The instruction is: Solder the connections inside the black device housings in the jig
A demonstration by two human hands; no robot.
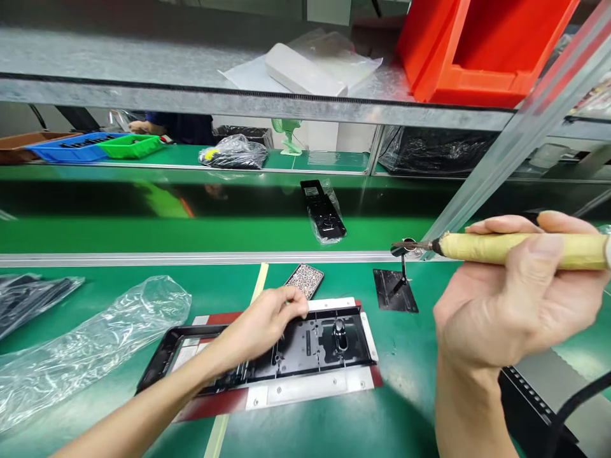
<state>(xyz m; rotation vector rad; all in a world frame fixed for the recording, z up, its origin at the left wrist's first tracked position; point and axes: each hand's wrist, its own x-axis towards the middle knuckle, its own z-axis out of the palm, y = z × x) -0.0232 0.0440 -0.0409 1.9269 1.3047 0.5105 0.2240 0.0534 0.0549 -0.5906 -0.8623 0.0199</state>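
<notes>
My right hand (520,299) grips a soldering iron (515,250) by its yellow-wrapped handle, raised above the bench and pointing left. Its dark tip overlaps the top of a small black stand (395,289); whether they touch I cannot tell. Thumb and fingers of my left hand (279,312) are pinched together at the far edge of a long black plastic housing (310,343); anything between them is too small to make out. The housing lies in a red and white fixture (310,385), partly covered by my left forearm. Just behind sits a small tray of tiny metallic pieces (305,280).
A clear plastic bag (109,337) lies at left. Beyond the metal rail, another black part (323,210) rests on green belt-like surface. A shelf with an orange-red bin (477,83) hangs above. At far left are coloured trays (76,147) and a person's hand (146,127).
</notes>
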